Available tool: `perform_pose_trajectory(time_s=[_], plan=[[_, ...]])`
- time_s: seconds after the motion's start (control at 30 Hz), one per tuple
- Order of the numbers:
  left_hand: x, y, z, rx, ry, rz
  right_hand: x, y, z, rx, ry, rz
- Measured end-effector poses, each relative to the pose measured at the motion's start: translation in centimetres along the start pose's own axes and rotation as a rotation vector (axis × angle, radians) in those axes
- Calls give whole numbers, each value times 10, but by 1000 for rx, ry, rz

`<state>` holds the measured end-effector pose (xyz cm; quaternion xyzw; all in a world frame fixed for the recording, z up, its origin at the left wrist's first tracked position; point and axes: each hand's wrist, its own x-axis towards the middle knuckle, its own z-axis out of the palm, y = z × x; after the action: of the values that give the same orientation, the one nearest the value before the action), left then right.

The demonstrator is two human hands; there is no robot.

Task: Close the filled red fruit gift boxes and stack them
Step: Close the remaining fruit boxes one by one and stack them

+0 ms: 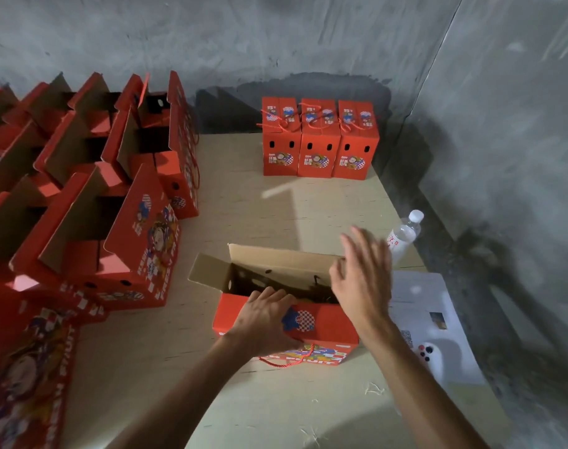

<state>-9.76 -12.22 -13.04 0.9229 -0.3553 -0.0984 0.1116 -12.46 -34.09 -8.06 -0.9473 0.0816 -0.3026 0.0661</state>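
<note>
The bench (243, 215) carries a crowd of open red boxes (91, 189) along its left side, flaps up, so most of the closing looks left to do. Three closed boxes (319, 140) stand side by side at the far edge, none stacked yet. The open box (321, 325) being worked sits near the front. The left hand (263, 315) rests flat on its near flap, fingers straight; the right hand (362, 277) hovers spread wide over its right end, holding nothing.
</note>
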Motion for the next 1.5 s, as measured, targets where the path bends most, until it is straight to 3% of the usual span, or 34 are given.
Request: perform_pose_trajectory(time_s=[0.07, 0.17, 0.37, 0.57, 0.63, 0.7, 0.77, 0.83, 0.9, 1.0, 1.23, 1.37, 1.5], plan=[[-3, 2, 3, -25, 15, -17, -17, 19, -6, 54, 87, 264], [-5, 3, 3, -70, 2, -37, -38, 23, -7, 485, 174, 600], [0, 3, -3, -66, -45, -20, -62, 10, 4, 604, 214, 390], [-10, 3, 0, -75, 60, 57, -88, 5, 28, 350, -66, 76], [-22, -2, 2, -83, 169, 88, -90, 6, 32, 366, -39, 93], [-37, -8, 6, -160, 444, -5, -92, 6, 35, 377, -10, 101], [-51, -18, 5, -265, 737, -263, -92, 7, 36, 397, 8, 107], [-61, -37, -2, -438, 856, -537, -92, 7, 38, 419, 12, 117], [-63, -57, -11, -675, 796, -638, -92, 7, 38, 428, 14, 132], [-59, -69, -22, -876, 786, -512, -92, 7, 36, 430, 14, 152], [-51, -56, -12, -319, 463, -149, -91, 5, 34, 426, -1, 165], [-49, -53, -2, -227, 540, -178, -86, 1, 26, 440, -9, 173], [-35, -54, -9, -232, 549, -250, -72, -5, 13, 451, -7, 388]])
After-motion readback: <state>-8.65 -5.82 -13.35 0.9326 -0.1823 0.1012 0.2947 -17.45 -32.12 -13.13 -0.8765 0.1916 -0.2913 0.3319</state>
